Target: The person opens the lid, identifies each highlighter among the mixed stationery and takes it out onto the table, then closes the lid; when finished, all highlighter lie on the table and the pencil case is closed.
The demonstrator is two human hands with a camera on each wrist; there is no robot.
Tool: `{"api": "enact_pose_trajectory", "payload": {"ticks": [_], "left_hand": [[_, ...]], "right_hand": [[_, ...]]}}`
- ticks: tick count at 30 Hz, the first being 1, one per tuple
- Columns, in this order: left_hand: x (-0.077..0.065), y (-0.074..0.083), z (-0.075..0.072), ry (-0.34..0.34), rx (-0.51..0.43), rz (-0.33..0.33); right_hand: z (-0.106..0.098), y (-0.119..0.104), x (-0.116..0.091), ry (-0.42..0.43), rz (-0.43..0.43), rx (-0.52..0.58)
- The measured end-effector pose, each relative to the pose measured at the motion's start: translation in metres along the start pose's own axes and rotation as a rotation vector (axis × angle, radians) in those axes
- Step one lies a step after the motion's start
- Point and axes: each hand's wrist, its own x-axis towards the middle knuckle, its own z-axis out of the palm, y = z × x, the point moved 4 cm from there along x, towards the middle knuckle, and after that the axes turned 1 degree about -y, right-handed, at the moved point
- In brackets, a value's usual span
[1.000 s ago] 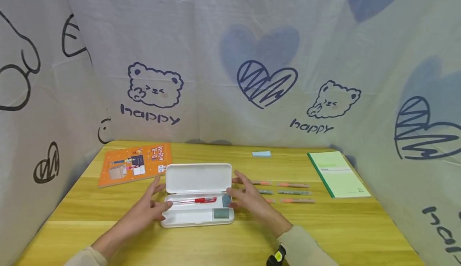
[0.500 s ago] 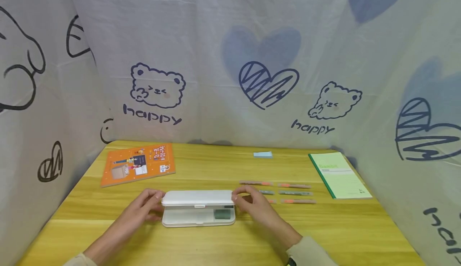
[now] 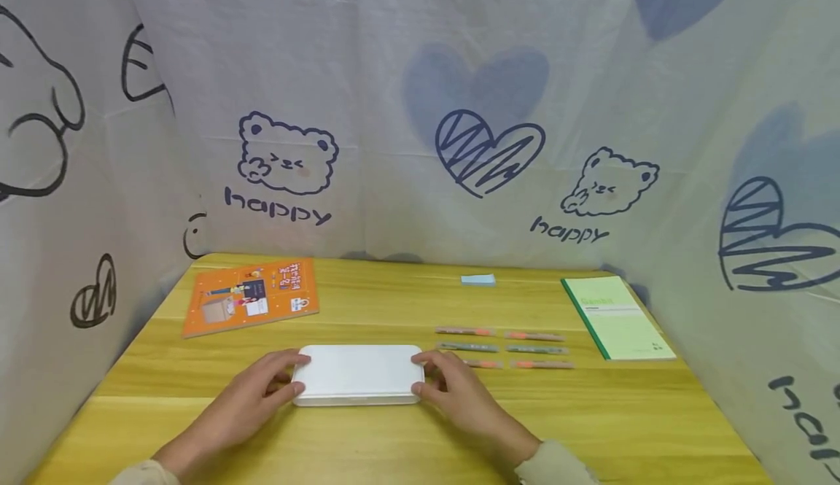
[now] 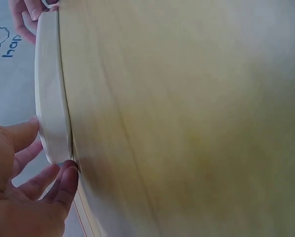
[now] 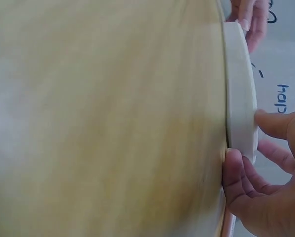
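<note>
A white pencil case (image 3: 357, 374) lies on the wooden table with its lid down, its contents hidden. At its left end my left hand (image 3: 252, 397) grips the case, thumb at the near corner and forefinger at the far corner of the lid. The opposite end is held the same way by my right hand (image 3: 469, 405). In the left wrist view, thumb and fingers bracket the end of the white case (image 4: 52, 89), fingertips low by the tabletop. The right wrist view has the case (image 5: 240, 84) between that hand's thumb and fingers.
Several slim pens (image 3: 534, 336) lie in two columns right of the case. An orange book (image 3: 230, 310) is at the back left, a green notebook (image 3: 623, 332) at the back right. A pale blue slip (image 3: 477, 280) lies near the curtain (image 3: 394, 215) behind the table.
The pencil case stood open with a red pen and blue-grey pieces showing inside. Both hands have swung the lid towards me and down, and now hold the case's ends.
</note>
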Motion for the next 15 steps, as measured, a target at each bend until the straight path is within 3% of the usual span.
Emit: {"api": "enact_pose_trajectory", "payload": {"ticks": [9, 12, 15], "left_hand": [[0.002, -0.002, -0.002, 0.0, 0.049, 0.026], [0.001, -0.001, -0.007, 0.037, 0.092, 0.027], [0.001, 0.001, -0.021, 0.101, 0.151, 0.024]], "right_hand": [[-0.001, -0.001, -0.003, 0.0, 0.011, 0.003], [-0.015, 0.001, -0.006, 0.013, 0.006, 0.027], [-0.041, 0.005, -0.011, 0.075, -0.014, 0.004]]}}
